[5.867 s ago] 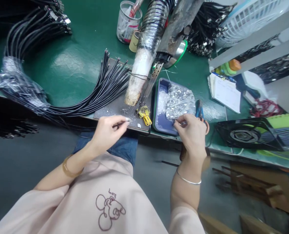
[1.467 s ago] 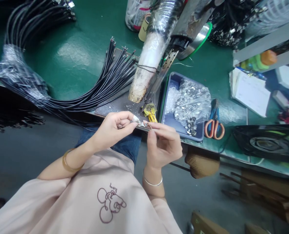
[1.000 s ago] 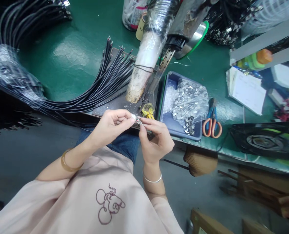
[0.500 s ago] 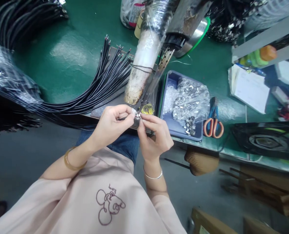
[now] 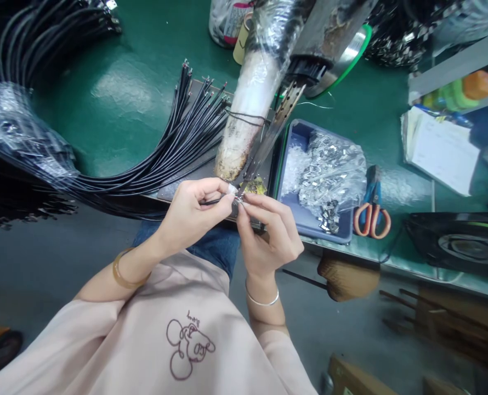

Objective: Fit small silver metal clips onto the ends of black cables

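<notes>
My left hand (image 5: 194, 214) is closed in a pinch on what looks like a thin black cable, its end hidden by the fingertips. Facing it, my right hand (image 5: 271, 233) pinches a tiny shiny metal piece (image 5: 239, 199), too small to make out fully. The fingertips of both hands nearly meet just below the tip of a soldering iron (image 5: 279, 118), which slants down from above. A fume pipe (image 5: 250, 99) wrapped in plastic film ends beside the tip. To the left, a bundle of black cables (image 5: 145, 178) fans out over a dark board.
Right of my hands stands a blue tray (image 5: 338, 237) with a plastic bag of small metal parts (image 5: 330, 170). Orange-handled scissors (image 5: 372, 216) lie beside it. Further right are papers (image 5: 441, 148) and a black fan-like device (image 5: 466, 244). A solder reel (image 5: 353, 60) stands behind.
The whole view has shifted slightly, so the bench things appear further right. Both hands stay together at the iron's tip, with small finger movements of the right hand.
</notes>
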Available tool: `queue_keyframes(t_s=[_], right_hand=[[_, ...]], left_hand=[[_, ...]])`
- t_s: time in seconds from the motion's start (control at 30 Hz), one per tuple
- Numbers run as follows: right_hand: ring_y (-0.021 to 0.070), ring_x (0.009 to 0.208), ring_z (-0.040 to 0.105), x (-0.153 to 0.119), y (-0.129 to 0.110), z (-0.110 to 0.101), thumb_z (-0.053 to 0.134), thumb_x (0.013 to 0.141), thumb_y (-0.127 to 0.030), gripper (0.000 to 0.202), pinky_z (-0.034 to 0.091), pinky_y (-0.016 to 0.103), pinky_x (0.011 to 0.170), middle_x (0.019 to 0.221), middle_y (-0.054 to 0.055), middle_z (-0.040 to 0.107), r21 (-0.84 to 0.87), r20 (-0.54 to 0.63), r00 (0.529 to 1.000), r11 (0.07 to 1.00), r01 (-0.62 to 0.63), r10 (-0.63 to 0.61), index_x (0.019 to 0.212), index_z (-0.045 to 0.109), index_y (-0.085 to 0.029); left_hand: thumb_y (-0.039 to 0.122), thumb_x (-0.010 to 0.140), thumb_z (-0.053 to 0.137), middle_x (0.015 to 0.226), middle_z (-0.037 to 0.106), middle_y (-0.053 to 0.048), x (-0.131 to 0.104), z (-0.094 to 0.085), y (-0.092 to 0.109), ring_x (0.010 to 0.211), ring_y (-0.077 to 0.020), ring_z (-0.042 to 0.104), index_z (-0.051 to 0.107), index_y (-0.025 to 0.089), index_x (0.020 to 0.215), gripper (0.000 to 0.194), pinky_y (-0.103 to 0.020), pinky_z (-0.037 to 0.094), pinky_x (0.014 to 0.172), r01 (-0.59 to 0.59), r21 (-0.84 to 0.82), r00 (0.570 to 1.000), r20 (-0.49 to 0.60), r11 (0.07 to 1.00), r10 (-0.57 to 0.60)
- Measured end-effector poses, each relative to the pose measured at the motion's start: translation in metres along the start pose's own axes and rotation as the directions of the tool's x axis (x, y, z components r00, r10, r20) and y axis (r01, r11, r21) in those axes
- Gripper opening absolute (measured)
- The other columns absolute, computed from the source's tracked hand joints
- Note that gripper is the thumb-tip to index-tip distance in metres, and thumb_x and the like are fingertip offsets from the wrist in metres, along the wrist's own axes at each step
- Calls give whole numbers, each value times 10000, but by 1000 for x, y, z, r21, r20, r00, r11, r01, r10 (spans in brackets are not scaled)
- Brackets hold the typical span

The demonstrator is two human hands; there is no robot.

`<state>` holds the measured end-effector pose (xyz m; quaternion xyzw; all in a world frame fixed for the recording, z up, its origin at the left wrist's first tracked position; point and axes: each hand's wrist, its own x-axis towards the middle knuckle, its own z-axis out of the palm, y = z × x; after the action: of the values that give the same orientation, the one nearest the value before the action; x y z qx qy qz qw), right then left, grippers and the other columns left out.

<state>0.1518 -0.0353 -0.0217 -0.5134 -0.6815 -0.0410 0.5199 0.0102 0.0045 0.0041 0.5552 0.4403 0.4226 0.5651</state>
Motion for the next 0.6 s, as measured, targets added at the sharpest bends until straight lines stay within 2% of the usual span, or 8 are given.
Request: queue_keyframes(t_s=[0.37,0.6], right_hand=[[166,864,772,-3,2,0,716,870,-87,190,642,301,786,956,29,797,-14,7,999,999,36,-36,964,655,-241],[152,855,767,1,-3,1,731,860,-63,183,644,283,805,943,19,790,-52,-1,1000,999,9,-9,924,687,-228]], left_hand=[[240,817,613,537,358,62,0,-1,0,490,-52,273,594,138,682,171,-185,207,433,30,-30,999,27,999,-29],[217,823,600,520,321,73,1,0,1,486,-50,254,567,144,662,180,-180,195,426,-13,-12,1000,14,1000,14]])
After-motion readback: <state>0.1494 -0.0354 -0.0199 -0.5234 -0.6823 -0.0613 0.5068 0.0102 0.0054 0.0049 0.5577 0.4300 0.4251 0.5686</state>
